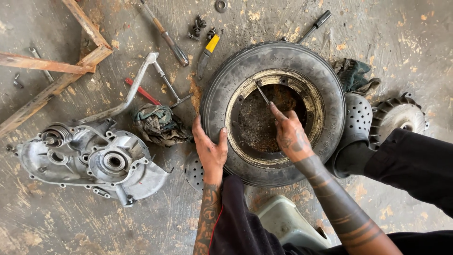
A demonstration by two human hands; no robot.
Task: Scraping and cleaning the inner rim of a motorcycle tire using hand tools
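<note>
A small black tyre on a rusty metal rim lies flat on the concrete floor. My left hand presses on the tyre's left sidewall, fingers spread over the rubber. My right hand reaches into the rim's hollow centre and grips a thin metal tool, whose tip points at the rim's upper left inner edge. Both forearms are tattooed.
A silver engine casing with a kick lever lies at the left, next to a dirty rag. Screwdrivers, a spanner and loose bolts lie behind. A finned metal part sits at the right; rusty angle bars stand at the upper left.
</note>
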